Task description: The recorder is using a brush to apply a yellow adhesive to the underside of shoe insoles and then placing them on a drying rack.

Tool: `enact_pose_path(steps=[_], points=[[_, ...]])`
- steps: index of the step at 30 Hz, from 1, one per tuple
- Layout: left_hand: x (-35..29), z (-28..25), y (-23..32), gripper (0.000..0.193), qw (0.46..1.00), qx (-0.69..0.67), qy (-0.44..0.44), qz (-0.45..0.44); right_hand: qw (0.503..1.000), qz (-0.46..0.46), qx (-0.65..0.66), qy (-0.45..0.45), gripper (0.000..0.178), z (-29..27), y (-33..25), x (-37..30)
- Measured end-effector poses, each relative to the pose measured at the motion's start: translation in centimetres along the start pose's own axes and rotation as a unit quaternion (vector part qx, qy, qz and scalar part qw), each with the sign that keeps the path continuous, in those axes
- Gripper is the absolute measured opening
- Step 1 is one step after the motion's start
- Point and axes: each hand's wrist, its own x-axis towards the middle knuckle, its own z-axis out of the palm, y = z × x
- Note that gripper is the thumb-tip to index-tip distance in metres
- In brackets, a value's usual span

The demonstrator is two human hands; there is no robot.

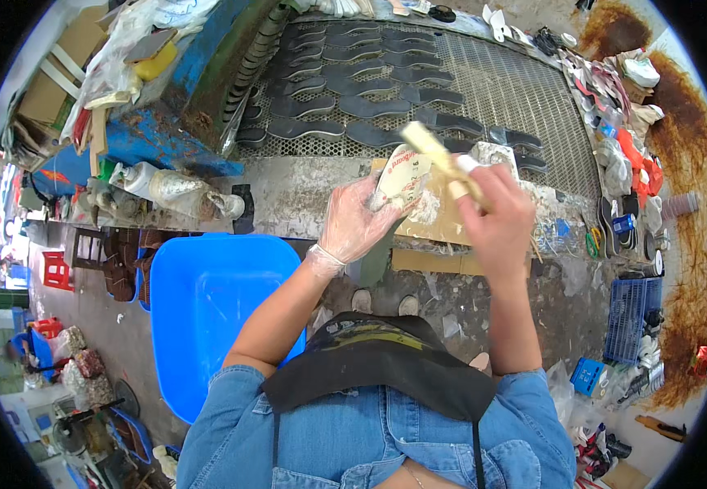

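Note:
My left hand [352, 213], in a thin clear plastic glove, grips a cream insole [405, 173] with red print on its face. My right hand [496, 208] is bare, with white wraps on some fingers, and closes round the handle of a flat brush [428, 145]. The brush's pale bristle end points up and left, just above the insole; whether they touch I cannot tell. Under both hands a brown board [443, 222] with white smears lies at the bench edge. Dark insoles [374, 107] lie in rows on a metal mesh belt [525, 90] beyond.
A large blue tub [227, 314] stands below the bench, left of my body. A dirty white bottle [170, 186] lies on the bench beside a blue machine housing [158, 134]. Green-handled scissors [593, 242] lie at the right, above a blue crate [632, 322].

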Motion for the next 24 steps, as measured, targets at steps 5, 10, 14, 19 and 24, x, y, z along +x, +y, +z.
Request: enact_pose_path(steps=[5,10,14,19,24], points=[[-0.6,0.0,-0.8,0.032,0.996,-0.017,0.074,0.048,0.998,-0.058,-0.002,0.001,0.021,0.8,-0.2,0.0],[-0.7,0.0,-0.3,0.031,0.997,0.027,0.061,0.038,0.994,-0.108,0.023,0.021,0.025,0.8,-0.8,-0.6],[-0.9,-0.5,-0.3,0.032,0.996,-0.027,0.074,0.042,0.995,-0.090,0.032,0.026,0.025,1.3,-1.0,-0.6],[-1.2,-1.3,-0.6,0.036,0.974,-0.220,0.049,-0.032,0.993,0.065,0.086,-0.049,0.034,0.1,4.1,-1.1],[-0.2,-1.5,-1.0,0.043,0.905,-0.417,0.004,-0.082,0.959,0.145,0.235,-0.065,0.031,-0.1,2.0,0.3]])
